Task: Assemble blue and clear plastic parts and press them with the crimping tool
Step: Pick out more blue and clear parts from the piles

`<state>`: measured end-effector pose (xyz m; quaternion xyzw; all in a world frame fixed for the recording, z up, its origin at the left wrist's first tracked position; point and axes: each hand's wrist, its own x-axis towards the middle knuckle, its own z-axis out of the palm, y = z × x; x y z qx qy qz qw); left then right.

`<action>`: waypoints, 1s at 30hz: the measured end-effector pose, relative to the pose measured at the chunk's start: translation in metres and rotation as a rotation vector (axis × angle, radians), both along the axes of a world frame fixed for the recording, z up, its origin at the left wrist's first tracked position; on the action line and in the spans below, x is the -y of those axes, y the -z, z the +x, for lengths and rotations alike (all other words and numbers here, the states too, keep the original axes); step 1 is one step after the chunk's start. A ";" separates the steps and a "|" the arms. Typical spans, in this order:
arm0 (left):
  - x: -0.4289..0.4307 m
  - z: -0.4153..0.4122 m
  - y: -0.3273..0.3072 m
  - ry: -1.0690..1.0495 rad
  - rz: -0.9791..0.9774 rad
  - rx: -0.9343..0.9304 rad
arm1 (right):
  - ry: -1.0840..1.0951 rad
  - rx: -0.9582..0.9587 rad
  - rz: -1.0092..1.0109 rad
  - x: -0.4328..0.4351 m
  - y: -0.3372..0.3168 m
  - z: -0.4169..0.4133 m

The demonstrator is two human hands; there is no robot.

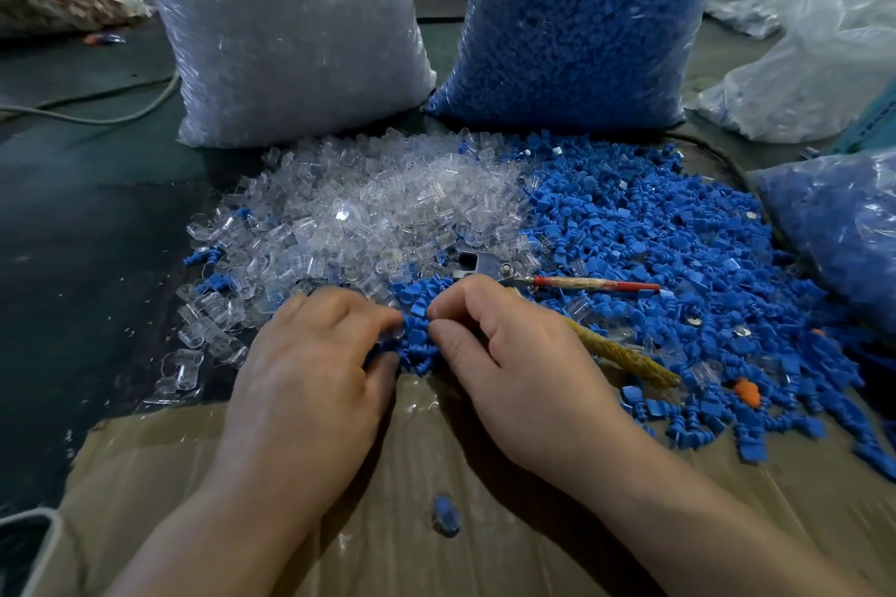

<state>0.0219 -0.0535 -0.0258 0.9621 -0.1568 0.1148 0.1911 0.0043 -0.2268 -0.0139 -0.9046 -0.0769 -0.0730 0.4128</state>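
Observation:
A heap of clear plastic parts [359, 208] lies at the centre left of the table, and a heap of blue plastic parts [654, 247] spreads to its right. My left hand [310, 364] and my right hand [514, 354] meet at the near edge of the heaps, fingers curled. Between their fingertips they pinch a small blue part [416, 324]. The crimping tool [557, 281], with a metal head and red and yellowish handles, lies on the parts just behind and under my right hand. One assembled blue-and-clear piece [443, 514] rests on the cardboard [436, 475] near me.
Two tall plastic sacks stand behind the heaps: one of clear parts [286, 24], one of blue parts [582, 15]. Another bag of blue parts [843, 228] sits at the right edge. A grey cable [97, 112] crosses the dark table at the left. An orange part [746, 390] lies among the blue.

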 end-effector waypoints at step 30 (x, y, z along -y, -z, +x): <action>0.011 -0.006 0.000 0.027 -1.140 -0.298 | -0.102 0.110 0.379 0.005 -0.007 -0.006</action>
